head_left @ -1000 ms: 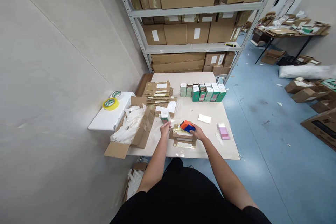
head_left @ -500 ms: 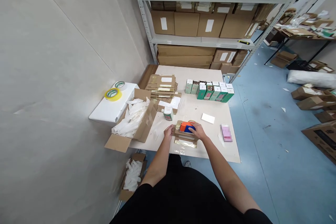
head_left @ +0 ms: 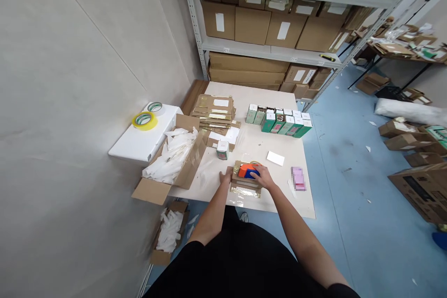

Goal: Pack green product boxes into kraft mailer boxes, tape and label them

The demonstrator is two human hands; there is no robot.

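A small cardboard box point(head_left: 246, 182) lies near the table's front edge, with clear tape on its front side and over the table edge. My right hand point(head_left: 262, 177) is closed around an orange and blue tape dispenser point(head_left: 247, 170), which sits on top of the box. Part of a tape roll point(head_left: 256, 163) shows behind the fingers. At the box's left side is my left hand point(head_left: 226, 176), its fingers apart and touching the cardboard. A small green and white box point(head_left: 222, 150) stands just beyond it.
Flattened cardboard point(head_left: 213, 109) is stacked at the back left. Several green and white boxes point(head_left: 279, 121) stand at the back right. A white card point(head_left: 275, 158) and a blurred pink item point(head_left: 298, 178) lie rightward. Left are an open carton point(head_left: 190, 174) of white paper and tape rolls point(head_left: 144, 121).
My left hand's fingers have spread at the box's side. The tape dispenser stays on the box in my right hand. The view has shifted slightly.
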